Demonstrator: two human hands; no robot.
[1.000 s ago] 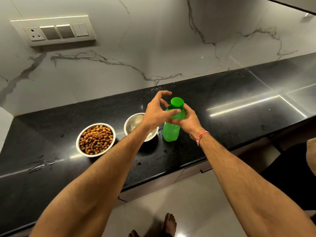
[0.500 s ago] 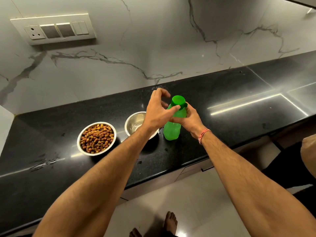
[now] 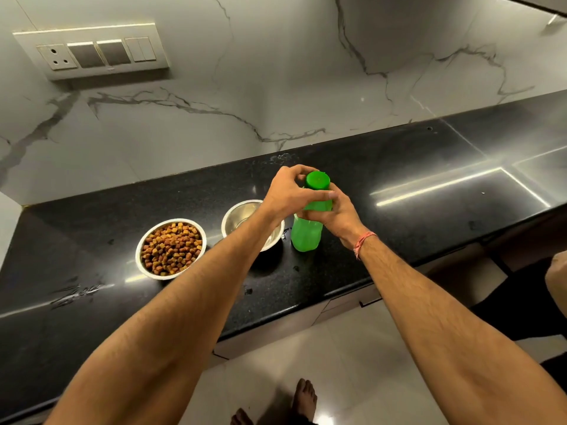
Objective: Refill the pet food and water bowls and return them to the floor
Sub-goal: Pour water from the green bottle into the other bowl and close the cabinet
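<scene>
A green plastic bottle (image 3: 306, 237) stands upright on the black counter (image 3: 399, 216), its green cap (image 3: 317, 180) on top. My right hand (image 3: 339, 217) grips the bottle around its upper body. My left hand (image 3: 290, 194) curls its fingers and thumb around the cap and neck. Left of the bottle sits a steel bowl (image 3: 242, 214), partly hidden by my left forearm; I cannot tell what it holds. Further left, a second steel bowl (image 3: 171, 248) is full of brown kibble.
A marble wall with a switch panel (image 3: 95, 52) rises behind the counter. The counter's front edge runs diagonally, with pale floor tiles (image 3: 337, 363) and my bare feet (image 3: 303, 400) below. Small water spots lie on the counter at left.
My left hand has closed down over the cap, fingers now wrapped around it. The bottle and both bowls have stayed in place.
</scene>
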